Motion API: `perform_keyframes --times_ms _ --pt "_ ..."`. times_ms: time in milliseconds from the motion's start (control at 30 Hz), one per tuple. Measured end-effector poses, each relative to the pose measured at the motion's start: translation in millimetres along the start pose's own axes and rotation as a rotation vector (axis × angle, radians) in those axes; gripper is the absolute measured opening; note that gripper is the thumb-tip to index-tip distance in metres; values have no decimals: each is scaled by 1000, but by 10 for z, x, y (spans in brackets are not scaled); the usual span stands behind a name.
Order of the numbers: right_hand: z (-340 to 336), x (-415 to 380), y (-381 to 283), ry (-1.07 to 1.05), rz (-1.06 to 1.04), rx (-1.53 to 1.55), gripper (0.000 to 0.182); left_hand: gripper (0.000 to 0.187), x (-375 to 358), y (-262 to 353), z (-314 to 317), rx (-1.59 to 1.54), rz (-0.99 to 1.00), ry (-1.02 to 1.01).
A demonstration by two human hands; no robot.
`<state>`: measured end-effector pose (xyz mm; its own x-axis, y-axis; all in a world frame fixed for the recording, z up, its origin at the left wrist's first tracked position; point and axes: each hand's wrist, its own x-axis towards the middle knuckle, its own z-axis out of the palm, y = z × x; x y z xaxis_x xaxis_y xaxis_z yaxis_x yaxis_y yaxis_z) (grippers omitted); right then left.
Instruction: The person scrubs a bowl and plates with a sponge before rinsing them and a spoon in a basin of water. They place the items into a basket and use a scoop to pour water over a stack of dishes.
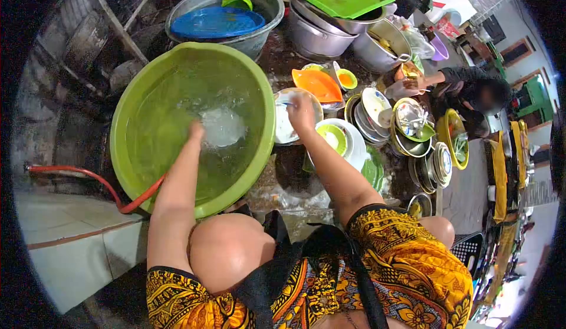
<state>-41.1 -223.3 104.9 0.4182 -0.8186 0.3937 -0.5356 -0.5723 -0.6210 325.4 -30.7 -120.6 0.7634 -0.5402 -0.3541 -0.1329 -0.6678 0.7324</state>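
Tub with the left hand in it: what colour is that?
Yellowish green; the tub shows best in the head view.

Dim, grainy upper left; fisheye-bent edges, black corners; white glare lower right.

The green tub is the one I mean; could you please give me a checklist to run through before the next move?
1. Green tub holds water: ok.
2. Left hand inside the tub: ok.
3. Left hand's grip: cannot tell; its fingers are unclear.
4. Right hand at the white plate beside the tub: ok; its grip is blurred.
5. Water running from the red hose: cannot tell.
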Motion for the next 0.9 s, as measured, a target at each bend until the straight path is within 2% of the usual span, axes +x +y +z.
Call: perform_keyframes --times_ms 33,67,100,133,167,233,367,467,533,567,633,700,767,900 --pt "-22 -108 158 -364 158 -29 34 36 89 -28 -68 -240 -16 -48" --pt "155 -305 461 -493 12 -116 38 37 162 -38 -73 -480 -35 -104" --pt "120 -464 488 -559 -110 -112 41 37 76 107 -38 -489 -53 -114" --pt "146 -527 481 -732 -167 -233 42 38 -83 336 -24 -440 -66 -112" --pt "140 -613 428 -721 -301 -383 39 38 -262 523 16 -386 -75 -112" --pt "199 -656 347 -715 -290 -471 32 39 -476 692 48 -225 -71 -107" --pt "286 -603 364 -691 -352 -449 25 40 -763 893 78 195 -32 -71" --pt "69 -546 206 -722 -432 -420 19 41 -917 1115 136 465 -16 -26" --pt "-7 -519 155 -552 -328 -296 15 42 -1037 1278 153 578 -10 -14" --pt "-27 -505 174 -562 -337 -290 15 43 -1099 1339 139 623 -6 -13" --pt "-42 -420 290 -363 4 55 14 44 -1223 1475 106 683 -3 -22" --pt "-86 -287 283 -114 180 61 12 44 -1300 1549 96 703 15 -31" --pt "-190 -164 220 99 378 532 18 43 -1301 1558 89 667 52 -48" --pt "-690 28 -374 88 179 526 17 41 -1348 1519 61 576 114 -71"
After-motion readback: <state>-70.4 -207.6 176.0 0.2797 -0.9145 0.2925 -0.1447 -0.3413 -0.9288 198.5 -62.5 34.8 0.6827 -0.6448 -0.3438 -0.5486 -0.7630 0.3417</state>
